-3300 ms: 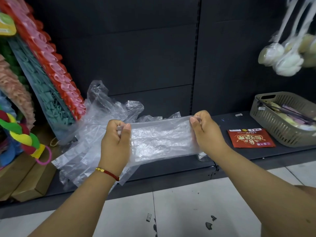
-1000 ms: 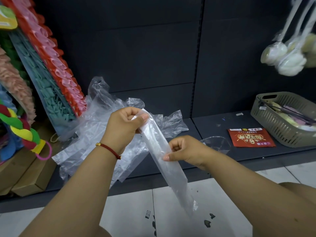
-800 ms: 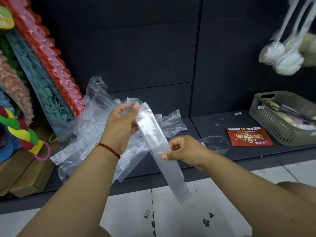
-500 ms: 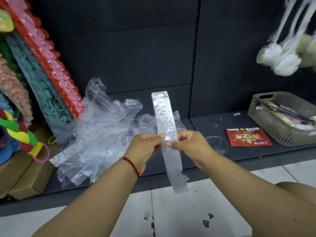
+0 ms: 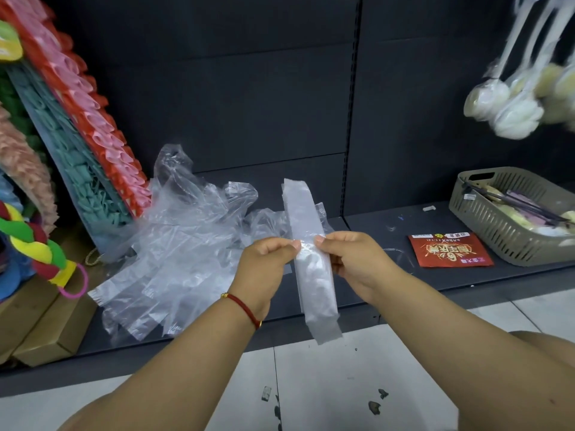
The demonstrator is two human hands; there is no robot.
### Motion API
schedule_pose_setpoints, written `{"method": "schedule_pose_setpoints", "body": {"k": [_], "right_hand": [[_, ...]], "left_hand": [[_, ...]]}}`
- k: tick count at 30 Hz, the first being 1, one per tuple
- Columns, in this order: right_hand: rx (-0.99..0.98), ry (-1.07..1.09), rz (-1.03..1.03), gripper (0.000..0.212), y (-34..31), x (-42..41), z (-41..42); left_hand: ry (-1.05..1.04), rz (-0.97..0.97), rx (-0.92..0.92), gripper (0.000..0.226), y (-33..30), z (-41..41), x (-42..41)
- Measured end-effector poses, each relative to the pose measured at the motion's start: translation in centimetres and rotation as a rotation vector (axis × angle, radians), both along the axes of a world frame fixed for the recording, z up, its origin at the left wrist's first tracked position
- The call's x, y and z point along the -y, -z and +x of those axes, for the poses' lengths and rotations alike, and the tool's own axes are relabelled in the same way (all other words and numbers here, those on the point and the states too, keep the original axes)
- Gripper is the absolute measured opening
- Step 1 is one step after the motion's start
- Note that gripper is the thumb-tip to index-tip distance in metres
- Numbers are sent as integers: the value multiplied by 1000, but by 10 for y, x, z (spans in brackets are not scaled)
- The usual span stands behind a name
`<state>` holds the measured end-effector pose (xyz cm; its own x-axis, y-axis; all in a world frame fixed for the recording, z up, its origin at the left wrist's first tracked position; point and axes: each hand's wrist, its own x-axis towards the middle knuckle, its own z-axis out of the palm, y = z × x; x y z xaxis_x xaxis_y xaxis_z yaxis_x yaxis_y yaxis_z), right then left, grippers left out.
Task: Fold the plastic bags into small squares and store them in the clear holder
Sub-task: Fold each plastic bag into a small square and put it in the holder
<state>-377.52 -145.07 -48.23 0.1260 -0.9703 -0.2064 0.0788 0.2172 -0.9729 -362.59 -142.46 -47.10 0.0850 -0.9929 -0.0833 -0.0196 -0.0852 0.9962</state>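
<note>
One bag [image 5: 311, 259] folded to a long strip only, pinched mid-length by left hand [image 5: 264, 265] and right hand [image 5: 351, 262] fingers. Still to square up and store; loose pile [image 5: 186, 244] waiting on the shelf [image 5: 435, 281], holder hardly discernible.

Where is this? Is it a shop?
Probably a shop. There is a dark metal display shelf, packaged bath sponges hanging as if for sale, colourful goods stacked at the left, and a basket of items.
</note>
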Motion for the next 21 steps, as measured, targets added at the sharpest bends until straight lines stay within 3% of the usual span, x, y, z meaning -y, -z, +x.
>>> {"method": "schedule_pose_setpoints", "body": {"k": [2,6,10,13,16,21], "right_hand": [[29,-1,45,20,-6,1,-3],[27,-38,116,14,-18,1,-11],[45,-80,100,12,-22,1,-16],[4,-119,43,18,-23,1,-19],[-51,-128,2,9,-20,2,-21],[-69,-60,-36,14,-17,3,-21]], "left_hand": [[-32,-105,59,26,-3,-1,-2],[48,-399,349,29,-2,6,-4],[122,-515,379,49,4,10,1],[125,-439,238,56,1,8,-1],[118,-276,75,64,-4,5,-3],[53,-99,-76,43,-8,0,-5]]}}
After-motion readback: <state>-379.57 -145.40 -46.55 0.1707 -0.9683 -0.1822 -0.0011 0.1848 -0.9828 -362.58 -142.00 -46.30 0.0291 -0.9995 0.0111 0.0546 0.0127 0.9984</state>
